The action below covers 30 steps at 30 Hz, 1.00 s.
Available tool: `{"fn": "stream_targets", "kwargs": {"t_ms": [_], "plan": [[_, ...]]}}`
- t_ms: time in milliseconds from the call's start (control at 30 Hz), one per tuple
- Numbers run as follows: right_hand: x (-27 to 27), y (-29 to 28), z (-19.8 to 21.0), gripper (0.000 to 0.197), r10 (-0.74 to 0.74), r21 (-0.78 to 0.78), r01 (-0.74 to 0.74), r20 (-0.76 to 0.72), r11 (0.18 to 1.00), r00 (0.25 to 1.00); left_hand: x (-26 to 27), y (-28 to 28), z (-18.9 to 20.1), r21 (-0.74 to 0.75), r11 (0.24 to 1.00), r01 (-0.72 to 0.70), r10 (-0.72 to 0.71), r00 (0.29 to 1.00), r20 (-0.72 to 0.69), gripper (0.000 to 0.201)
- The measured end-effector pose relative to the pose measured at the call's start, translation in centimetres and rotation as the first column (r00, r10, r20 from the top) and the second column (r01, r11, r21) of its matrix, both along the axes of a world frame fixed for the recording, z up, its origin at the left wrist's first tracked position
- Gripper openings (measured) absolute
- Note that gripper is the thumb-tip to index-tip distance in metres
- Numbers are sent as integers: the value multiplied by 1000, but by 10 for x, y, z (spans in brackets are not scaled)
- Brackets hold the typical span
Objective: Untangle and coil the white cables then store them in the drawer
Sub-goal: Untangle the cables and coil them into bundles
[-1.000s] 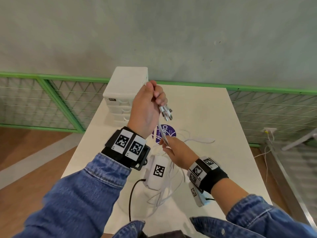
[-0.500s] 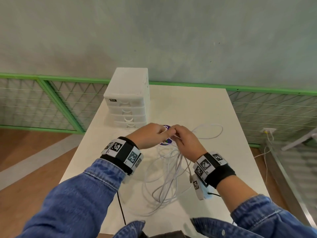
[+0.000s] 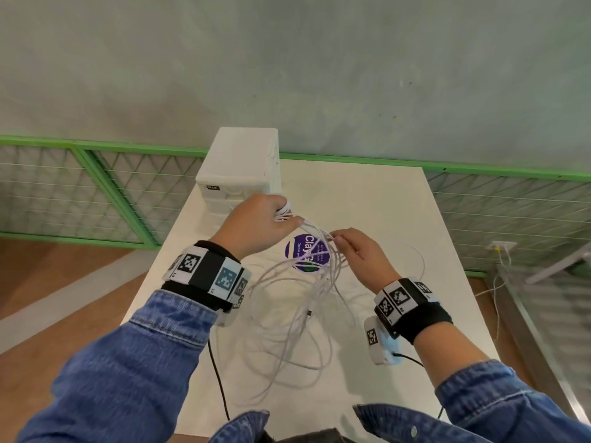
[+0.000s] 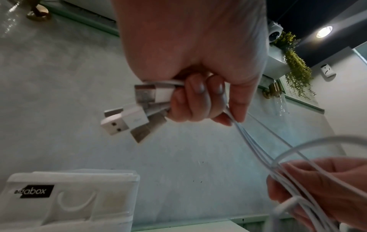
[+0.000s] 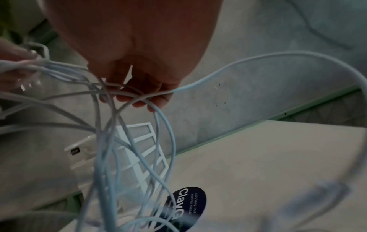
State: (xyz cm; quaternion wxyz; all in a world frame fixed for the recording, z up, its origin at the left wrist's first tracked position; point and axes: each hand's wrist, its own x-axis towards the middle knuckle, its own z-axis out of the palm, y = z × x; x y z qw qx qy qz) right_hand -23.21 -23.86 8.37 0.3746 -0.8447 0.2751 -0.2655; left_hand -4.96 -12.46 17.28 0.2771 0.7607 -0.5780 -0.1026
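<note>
We see the left hand (image 4: 198,66) raised above the table (image 3: 383,199), fingers curled tight round a bunch of USB plugs (image 4: 131,113). The right hand (image 3: 358,254) sits just beside it, lower, fingers hooked through several strands. The white cables (image 3: 297,302) run taut between both hands, then hang in tangled loops onto the table, in front of the white drawer unit (image 3: 240,164).
</note>
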Motion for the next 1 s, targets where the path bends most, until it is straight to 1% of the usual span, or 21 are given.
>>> {"fn": "stream_targets", "kwargs": {"t_ms": [67,167,267,400,500,567,600,633,700,733,767,800,833,900,933,967,1000], "plan": [[-1,-2,-6,21,-22,-24,21,-24,999,999,-1,1,-1,-14,1000,8,-8,1000,2,53],[-6,-6,-15,18,-79,-18,78,-48,997,996,5,4,-3,-74,997,-5,2,999,-43,52],[-19,-16,-25,20,-181,-30,178,-137,984,974,18,6,-4,-124,991,-40,31,997,-71,52],[-33,-27,-39,23,-335,-31,340,-281,940,899,26,7,-5,-162,984,-76,66,996,-67,54],[-40,-32,-44,25,-377,-9,408,-400,913,836,26,7,-7,-154,981,-119,109,991,-72,54],[-41,-33,-45,27,-383,-3,424,-431,906,817,23,6,-10,-140,984,-110,95,989,-109,54],[-39,-32,-43,28,-387,-13,417,-401,909,830,20,6,-12,-133,987,-87,70,989,-127,55],[-36,-29,-39,29,-386,-46,393,-324,918,864,16,4,-14,-124,991,-57,39,990,-137,55],[-23,-15,-21,33,-341,-167,327,-58,930,938,7,2,-17,-104,995,0,-15,989,-144,54],[-17,-5,-9,32,-283,-222,293,78,930,956,2,1,-18,-94,996,12,-26,989,-149,54],[-10,5,3,28,-210,-257,253,182,933,961,-2,0,-19,-87,996,11,-24,988,-151,54],[-4,16,14,24,-134,-274,202,248,940,959,-5,-2,-19,-82,997,3,-15,989,-150,53],[2,25,22,21,-58,-289,142,281,947,958,-8,-3,-19,-80,997,-5,-7,988,-152,53],[11,38,25,19,49,-377,58,268,925,962,-12,-4,-18,-83,996,-14,0,987,-163,51],[15,40,21,20,72,-447,31,210,894,975,-13,-5,-17,-81,997,-18,4,986,-167,50],[19,40,14,24,63,-517,6,115,856,991,-15,-5,-17,-76,997,-22,9,986,-167,49],[21,39,7,29,23,-574,-24,-9,818,1000,-16,-5,-16,-74,997,-23,10,985,-171,49]]}}
